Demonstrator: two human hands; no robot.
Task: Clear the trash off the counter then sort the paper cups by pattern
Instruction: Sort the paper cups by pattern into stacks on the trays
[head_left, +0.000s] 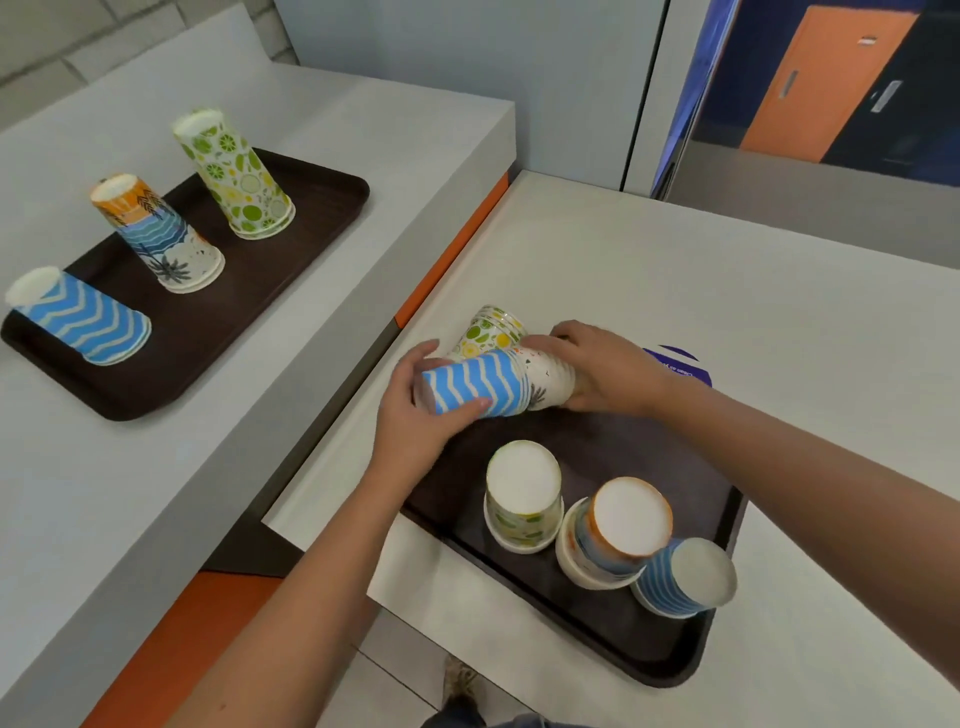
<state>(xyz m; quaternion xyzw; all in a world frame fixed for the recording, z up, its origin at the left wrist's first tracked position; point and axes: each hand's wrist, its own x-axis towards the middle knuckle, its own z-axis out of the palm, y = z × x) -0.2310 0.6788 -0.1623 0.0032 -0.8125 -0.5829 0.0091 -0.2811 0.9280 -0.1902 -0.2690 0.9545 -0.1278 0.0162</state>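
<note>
Both hands meet above the far end of the near brown tray (675, 660), which lies on the pale tabletop (675, 270). The left hand (415, 415) is wrapped around a blue wavy-striped cup (475, 387) lying on its side, thumb along its lower wall and fingers curled over the closed base. That cup is nested over a white cup with palm print (548, 376), whose other end the right hand (597, 369) grips from above with fingers closed around it. Just behind them, touching the pair, a lime-and-lemon patterned cup stack (491, 330) lies tilted on the tabletop. A purple sticker (685, 364) shows partly beyond the right wrist.

Nearer the camera on the same tray three cups stand upside down: a citrus-print cup (523, 499), an orange-rimmed cup stack (618, 535) beside it, and a blue-striped cup (685, 577) leaning against that stack at the tray's right side.

On the raised grey tabletop (389, 119) to the left lies a second brown tray (311, 218), well apart from the hands. It carries three inverted stacks in a row: a blue zigzag stack (83, 317) at the near end, a mixed orange, blue and palm-print stack (156, 234) in the middle, and a tall citrus stack (234, 176) at the far end
</note>
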